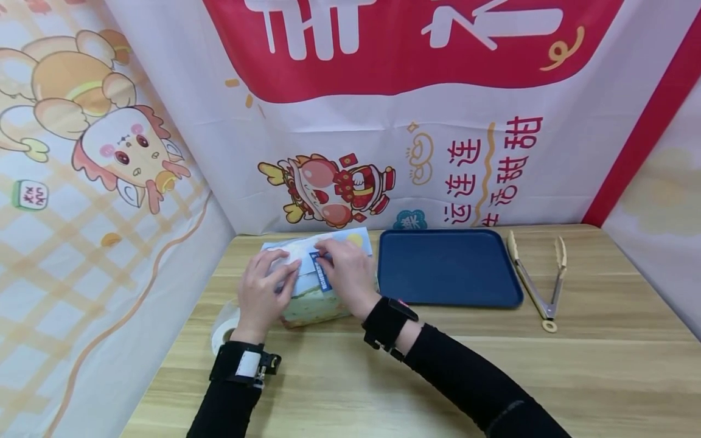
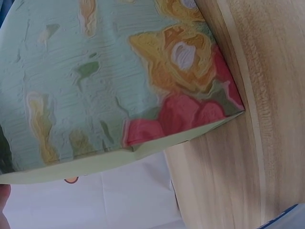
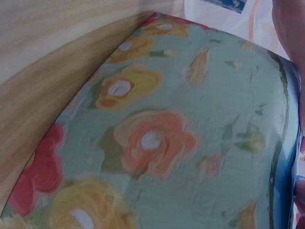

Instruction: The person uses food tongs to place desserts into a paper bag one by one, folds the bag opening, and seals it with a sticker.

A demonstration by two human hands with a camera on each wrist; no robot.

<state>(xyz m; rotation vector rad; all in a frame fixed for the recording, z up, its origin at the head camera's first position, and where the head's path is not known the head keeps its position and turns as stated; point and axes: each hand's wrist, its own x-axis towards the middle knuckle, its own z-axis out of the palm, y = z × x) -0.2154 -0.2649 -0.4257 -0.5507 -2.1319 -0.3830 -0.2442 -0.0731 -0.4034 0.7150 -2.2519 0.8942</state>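
Note:
A packet with green floral sides and a light blue top stands near the back of the table. Its top carries a dark blue label with white lettering. My left hand pinches at the paper on the left of the top with thumb and forefinger. Close by, my right hand pinches at the top beside the label, fingers bent. The printed flowers on the packet fill the right wrist view. Its side and lower edge show in the left wrist view, the fingers mostly hidden.
A dark blue tray lies just right of the packet. Farther right are metal tongs with beige tips, spread apart. A white roll stands partly behind my left wrist. Printed cloth hangs along the table's back edge.

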